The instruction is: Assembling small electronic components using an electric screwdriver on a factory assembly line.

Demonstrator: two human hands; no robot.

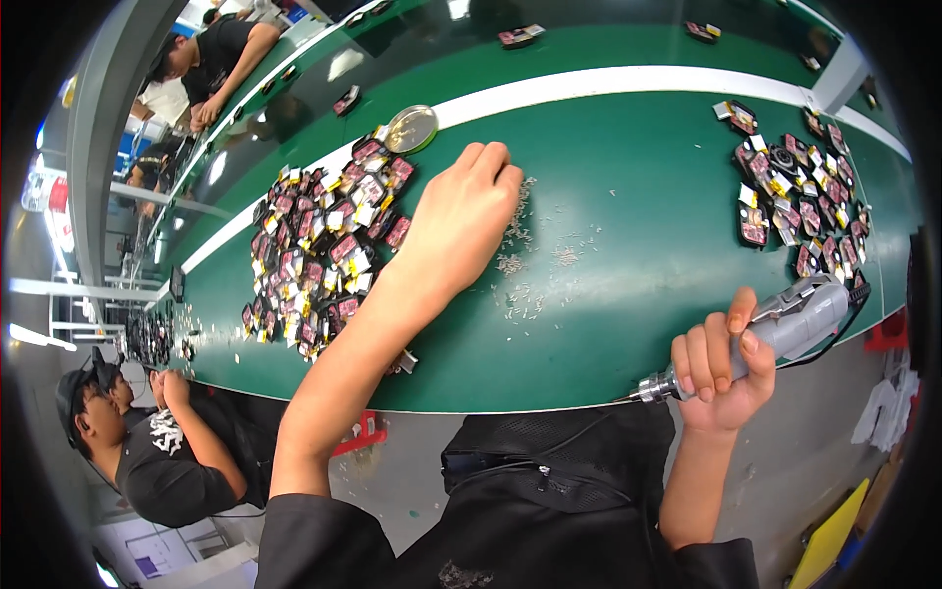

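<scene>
My left hand (463, 218) reaches over the green tabletop (653, 236), its fingers curled down at the edge of a scatter of tiny silvery screws (510, 263). The fingertips are turned away, so whatever they pinch is hidden. In my right hand (721, 365) is a grey electric screwdriver (807, 316), gripped round its front part. Its metal tip points left, close to the table's near edge. Left of my left forearm lies a big heap of small black-cased electronic units (319, 245) with pinkish boards and white-and-yellow tabs.
A second heap of similar units (805, 201) sits at the right. Beside the left heap stands a shallow round dish (412, 128). Beyond a white rail (628, 80), a dark green belt (589, 44) carries scattered units. Co-workers (147, 456) sit along the left. A cable trails from the screwdriver.
</scene>
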